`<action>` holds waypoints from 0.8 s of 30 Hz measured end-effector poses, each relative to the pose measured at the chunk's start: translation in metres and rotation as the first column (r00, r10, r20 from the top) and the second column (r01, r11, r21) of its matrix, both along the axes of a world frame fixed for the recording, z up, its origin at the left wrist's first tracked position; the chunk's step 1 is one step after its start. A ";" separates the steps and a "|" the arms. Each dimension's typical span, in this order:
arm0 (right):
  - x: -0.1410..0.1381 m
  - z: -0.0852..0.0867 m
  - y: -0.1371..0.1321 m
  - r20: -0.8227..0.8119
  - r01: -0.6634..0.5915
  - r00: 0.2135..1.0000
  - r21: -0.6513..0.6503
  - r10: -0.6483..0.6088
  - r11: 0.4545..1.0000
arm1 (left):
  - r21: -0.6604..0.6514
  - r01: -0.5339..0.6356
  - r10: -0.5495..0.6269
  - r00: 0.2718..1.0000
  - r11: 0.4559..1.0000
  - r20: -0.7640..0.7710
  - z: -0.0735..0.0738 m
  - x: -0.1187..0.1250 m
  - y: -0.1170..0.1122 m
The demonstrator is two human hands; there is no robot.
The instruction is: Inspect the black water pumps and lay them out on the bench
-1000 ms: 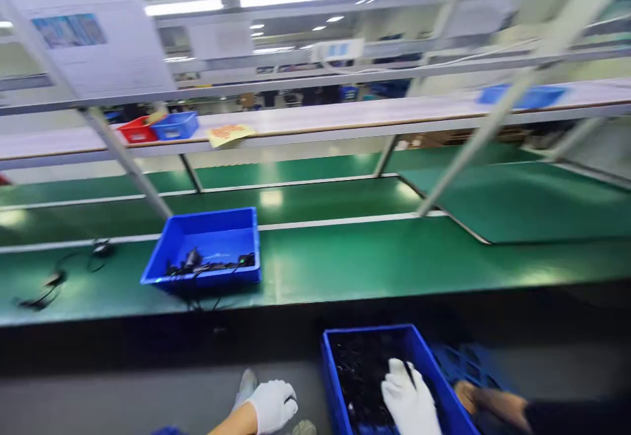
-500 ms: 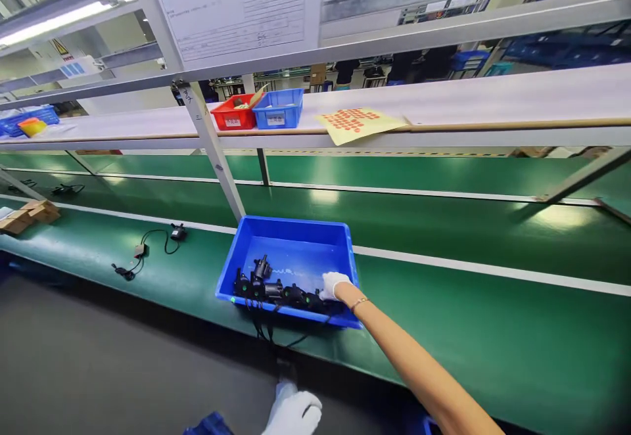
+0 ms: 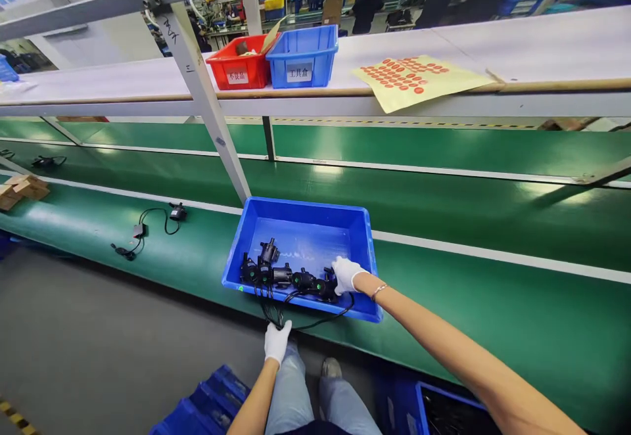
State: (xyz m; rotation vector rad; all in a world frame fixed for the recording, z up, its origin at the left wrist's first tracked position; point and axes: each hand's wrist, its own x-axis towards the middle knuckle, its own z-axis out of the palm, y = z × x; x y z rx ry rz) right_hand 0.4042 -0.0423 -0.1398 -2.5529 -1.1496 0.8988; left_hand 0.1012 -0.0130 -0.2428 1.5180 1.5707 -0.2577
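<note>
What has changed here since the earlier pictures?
The right hand has moved from the lower bin up and left into the blue tray, at the rightmost black device. The left hand has risen to the cables over the tray's front edge; its grip is unclear. The red box stayed on the shelf.

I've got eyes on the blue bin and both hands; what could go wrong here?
Black cables bunch over the front rim of the blue bin at the left hand, so pulling one might drag others. Lifting the rightmost black unit, where the right hand is, could knock the neighbouring unit. The bin sits near the front edge of the green bench, so a hard tug might shift it.
</note>
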 end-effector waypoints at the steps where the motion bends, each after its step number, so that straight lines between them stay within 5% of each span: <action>1: -0.003 0.004 -0.007 0.013 -0.025 1.000 0.050 0.024 0.998 | 0.024 0.012 -0.012 1.000 1.000 -0.004 -0.003 -0.001 -0.001; 6: -0.015 0.034 -0.044 0.060 0.040 0.996 0.433 -0.073 0.900 | 0.170 0.100 -0.097 0.995 0.980 -0.027 0.003 -0.027 -0.010; 10: -0.036 0.056 -0.079 -0.056 0.242 0.957 0.692 -0.283 0.680 | 0.262 0.129 -0.122 0.992 0.956 -0.043 0.019 -0.050 -0.019; 15: -0.092 0.069 -0.110 -0.339 0.440 0.896 0.761 -0.287 0.476 | 0.361 0.013 0.004 0.999 0.933 -0.047 0.040 -0.081 -0.035; 20: -0.147 0.077 -0.112 -0.538 0.552 0.826 0.710 -0.168 0.436 | 0.388 -0.174 0.185 0.983 0.905 0.008 0.046 -0.101 -0.047; 24: -0.171 0.088 -0.107 -0.577 0.561 0.811 0.715 -0.101 0.417 | 0.290 -0.318 0.278 0.945 0.903 0.170 0.032 -0.086 -0.066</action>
